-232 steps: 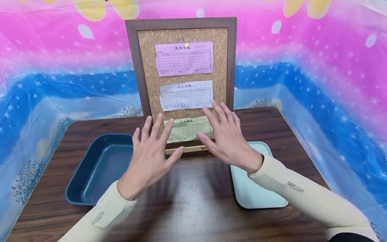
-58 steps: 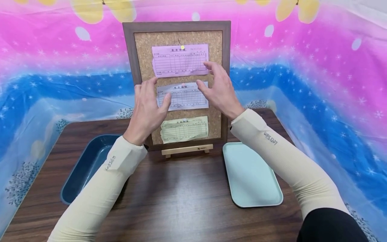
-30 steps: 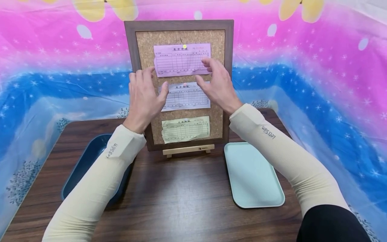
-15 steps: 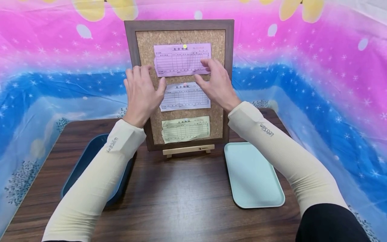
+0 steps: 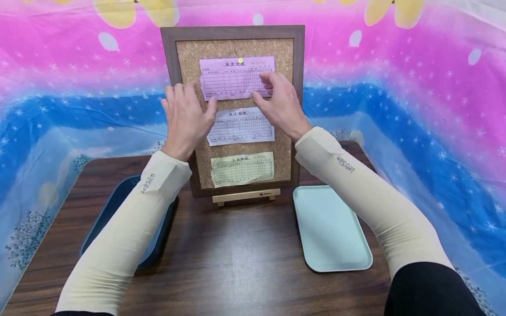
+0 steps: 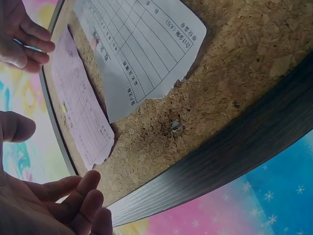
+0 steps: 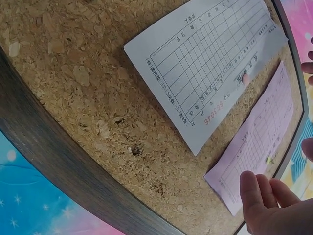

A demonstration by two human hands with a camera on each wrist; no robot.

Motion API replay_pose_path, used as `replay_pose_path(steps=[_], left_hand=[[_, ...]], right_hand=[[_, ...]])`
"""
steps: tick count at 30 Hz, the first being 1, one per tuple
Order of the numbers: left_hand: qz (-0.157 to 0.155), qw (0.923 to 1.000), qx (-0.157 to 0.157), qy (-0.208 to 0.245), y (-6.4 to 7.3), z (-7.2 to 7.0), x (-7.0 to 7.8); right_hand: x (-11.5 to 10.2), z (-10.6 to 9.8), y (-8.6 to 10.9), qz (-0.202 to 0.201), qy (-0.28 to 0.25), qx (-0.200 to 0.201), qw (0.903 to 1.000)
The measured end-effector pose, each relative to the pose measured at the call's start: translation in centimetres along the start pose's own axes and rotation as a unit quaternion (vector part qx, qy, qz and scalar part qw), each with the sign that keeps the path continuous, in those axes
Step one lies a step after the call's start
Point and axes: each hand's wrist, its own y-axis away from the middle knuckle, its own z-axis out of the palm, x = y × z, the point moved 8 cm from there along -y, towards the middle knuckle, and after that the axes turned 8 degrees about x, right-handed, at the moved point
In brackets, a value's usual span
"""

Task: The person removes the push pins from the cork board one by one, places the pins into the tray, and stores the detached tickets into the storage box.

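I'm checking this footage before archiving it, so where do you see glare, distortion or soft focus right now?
Head view: pale glare on the table; left wrist view: the dark frame bows, and print on the pink slip looks soft; right wrist view: the frame curves too, but print on the white slip looks clearer.

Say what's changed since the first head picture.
The left hand rose to the left edge of the pink slip, the right hand to its right end. Neither visibly grips anything. That slip, the white slip and the yellow slip stay pinned to the corkboard; the blue tray and mint tray stay put.
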Motion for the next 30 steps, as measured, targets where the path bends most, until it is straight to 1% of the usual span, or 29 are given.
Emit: replay_pose_path(steps=[6, 12, 14, 20, 26, 30], left_hand=[[-0.006, 0.9999, 0.0, -0.015, -0.4, 0.2, 0.1], [-0.009, 0.9997, -0.004, -0.02, -0.9, 0.5, 0.2], [-0.011, 0.9997, -0.003, -0.021, -1.0, 0.5, 0.0], [-0.022, 0.9996, 0.003, -0.02, -1.4, 0.4, -0.4], [-0.02, 0.9996, 0.018, -0.01, -1.6, 0.6, -0.4], [-0.025, 0.9995, 0.015, -0.009, -1.9, 0.8, -0.4]], right_hand=[[0.3, 0.1, -0.4, 0.008, -0.009, -0.006, 0.9999], [0.4, 0.1, -1.1, -0.002, 0.0, -0.005, 1.0], [0.3, 0.1, -1.2, -0.007, 0.005, -0.005, 1.0], [-0.4, 0.5, -1.7, -0.021, -0.002, -0.007, 0.9998], [-0.7, 0.6, -2.1, -0.021, 0.002, -0.011, 0.9997], [-1.1, 0.6, -2.4, -0.028, -0.003, -0.007, 0.9996]])
